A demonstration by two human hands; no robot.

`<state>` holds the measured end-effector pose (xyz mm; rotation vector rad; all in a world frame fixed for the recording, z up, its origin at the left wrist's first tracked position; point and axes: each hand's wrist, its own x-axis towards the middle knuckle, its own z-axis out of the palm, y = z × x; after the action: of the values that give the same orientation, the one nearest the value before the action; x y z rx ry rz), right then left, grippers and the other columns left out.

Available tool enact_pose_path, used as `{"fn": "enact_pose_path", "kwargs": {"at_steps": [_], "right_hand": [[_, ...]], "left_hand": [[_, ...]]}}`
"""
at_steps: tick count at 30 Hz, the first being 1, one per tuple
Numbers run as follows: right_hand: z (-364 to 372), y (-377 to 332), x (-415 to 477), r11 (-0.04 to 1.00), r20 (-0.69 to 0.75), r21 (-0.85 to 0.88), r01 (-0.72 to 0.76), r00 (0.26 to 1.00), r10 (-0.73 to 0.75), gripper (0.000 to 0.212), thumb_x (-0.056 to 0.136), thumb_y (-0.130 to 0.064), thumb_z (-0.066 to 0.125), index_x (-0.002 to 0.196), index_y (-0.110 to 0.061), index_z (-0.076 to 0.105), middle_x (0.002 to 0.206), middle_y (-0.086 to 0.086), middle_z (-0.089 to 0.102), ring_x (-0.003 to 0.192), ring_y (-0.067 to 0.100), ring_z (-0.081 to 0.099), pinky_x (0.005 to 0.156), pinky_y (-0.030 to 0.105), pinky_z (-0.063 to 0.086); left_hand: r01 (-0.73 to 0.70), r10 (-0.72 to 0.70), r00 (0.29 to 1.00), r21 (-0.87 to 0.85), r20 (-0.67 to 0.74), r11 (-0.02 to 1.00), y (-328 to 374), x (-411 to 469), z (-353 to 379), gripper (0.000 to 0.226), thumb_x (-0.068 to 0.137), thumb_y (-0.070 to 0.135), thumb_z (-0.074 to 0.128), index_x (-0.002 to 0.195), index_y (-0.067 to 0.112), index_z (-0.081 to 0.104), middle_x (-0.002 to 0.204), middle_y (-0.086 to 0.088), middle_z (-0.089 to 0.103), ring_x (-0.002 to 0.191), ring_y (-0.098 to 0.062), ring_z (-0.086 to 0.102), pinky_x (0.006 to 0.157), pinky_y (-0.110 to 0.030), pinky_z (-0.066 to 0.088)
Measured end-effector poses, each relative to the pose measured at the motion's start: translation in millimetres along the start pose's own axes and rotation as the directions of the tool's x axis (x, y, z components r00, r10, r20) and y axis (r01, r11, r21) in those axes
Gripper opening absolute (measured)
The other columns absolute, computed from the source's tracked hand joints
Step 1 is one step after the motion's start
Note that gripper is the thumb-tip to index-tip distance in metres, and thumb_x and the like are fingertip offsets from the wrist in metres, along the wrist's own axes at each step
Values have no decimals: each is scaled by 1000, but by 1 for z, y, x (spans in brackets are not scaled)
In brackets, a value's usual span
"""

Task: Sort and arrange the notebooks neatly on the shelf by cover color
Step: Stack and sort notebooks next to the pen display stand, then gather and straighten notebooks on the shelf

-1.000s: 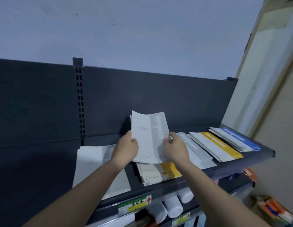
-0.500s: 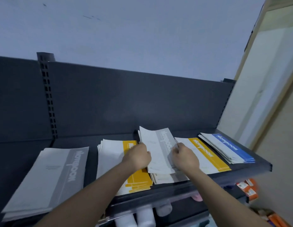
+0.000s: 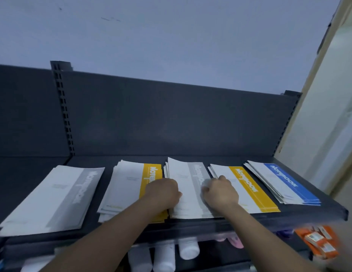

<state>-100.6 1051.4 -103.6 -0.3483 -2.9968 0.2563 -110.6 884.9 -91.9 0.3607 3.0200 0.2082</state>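
Note:
Several stacks of notebooks lie in a row on the dark shelf (image 3: pixel 308 215). From left: a grey-striped stack (image 3: pixel 53 197), a yellow-striped stack (image 3: pixel 130 185), a middle grey-striped stack (image 3: pixel 188 183), a second yellow-striped stack (image 3: pixel 247 185) and a blue-striped stack (image 3: pixel 279 181). My left hand (image 3: pixel 163 191) grips the left edge of the middle grey stack, fingers curled. My right hand (image 3: pixel 220 191) grips its right edge, knuckles up. The stack lies flat between both hands.
A dark back panel (image 3: pixel 171 118) with a slotted upright (image 3: pixel 63 107) rises behind the shelf. Below the shelf edge hang white tubes (image 3: pixel 187 250) and orange packets (image 3: pixel 318 244). A pale wall (image 3: pixel 328 114) closes the right side.
The grey notebooks, held raised a second ago, have come down flat between the two yellow stacks. Both hands stay at their edges. The view has shifted left, showing all the stacks.

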Motion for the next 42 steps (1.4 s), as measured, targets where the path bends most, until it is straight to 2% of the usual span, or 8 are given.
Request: {"fn": "enact_pose_path", "kwargs": {"at_steps": [4, 8, 14, 18, 23, 28, 34, 42], "right_hand": [[-5, -13, 4, 993, -111, 41, 114, 988, -109, 38, 94, -31, 45, 126, -11, 50, 127, 9, 47, 122, 26, 42, 88, 36, 46], [-2, -48, 3, 948, -183, 111, 299, 943, -277, 42, 94, -32, 49, 133, -15, 49, 128, 7, 50, 124, 25, 42, 95, 33, 40], [5, -130, -21, 807, -209, 143, 573, 814, -542, 44, 94, -35, 52, 135, -19, 48, 131, 2, 50, 123, 23, 44, 97, 34, 39], [7, -189, -46, 700, -152, 98, 707, 706, -692, 46, 94, -37, 50, 135, -18, 47, 132, 5, 49, 122, 25, 43, 98, 35, 37], [10, -266, -80, 602, -46, 76, 795, 605, -795, 44, 94, -34, 48, 133, -15, 46, 132, 8, 47, 122, 27, 43, 100, 39, 37], [17, -343, -116, 520, -11, 71, 851, 522, -853, 46, 94, -38, 51, 133, -16, 46, 132, 8, 47, 122, 27, 42, 102, 39, 37], [29, -441, -163, 470, 37, 74, 880, 469, -883, 48, 93, -40, 52, 134, -16, 46, 132, 9, 47, 123, 28, 42, 101, 39, 35], [45, -563, -210, 445, 39, 109, 889, 444, -895, 49, 93, -41, 52, 134, -16, 46, 133, 9, 47, 124, 27, 41, 100, 39, 36]], "left_hand": [[3, 14, 985, 100, -173, 995, -9, -12, -9, 40, 99, 45, 39, 110, 12, 59, 113, -7, 62, 106, -26, 59, 78, -32, 38], [102, -45, 944, 160, -328, 982, -44, -28, -16, 36, 99, 39, 42, 118, 12, 55, 119, -5, 57, 114, -25, 53, 88, -36, 42], [279, -196, 915, 201, -353, 939, -114, -73, -30, 34, 97, 33, 46, 121, 11, 51, 124, -6, 52, 118, -25, 47, 92, -34, 39], [392, -300, 887, 227, -352, 892, -162, -115, -42, 41, 95, 40, 47, 125, 11, 47, 126, -6, 51, 120, -25, 47, 92, -36, 40], [535, -442, 819, 207, -367, 819, -227, -169, -54, 41, 94, 41, 49, 122, 12, 47, 126, -6, 52, 119, -25, 48, 92, -37, 41], [635, -543, 755, 201, -368, 746, -293, -222, -61, 41, 94, 40, 50, 123, 11, 49, 127, -6, 52, 123, -25, 47, 95, -37, 41], [690, -603, 709, 183, -365, 701, -377, -279, -71, 40, 94, 39, 51, 123, 11, 50, 127, -7, 52, 123, -25, 47, 94, -37, 41], [701, -615, 700, 185, -363, 689, -490, -332, -85, 40, 95, 39, 49, 124, 11, 50, 125, -7, 53, 120, -25, 48, 94, -38, 42]]}}
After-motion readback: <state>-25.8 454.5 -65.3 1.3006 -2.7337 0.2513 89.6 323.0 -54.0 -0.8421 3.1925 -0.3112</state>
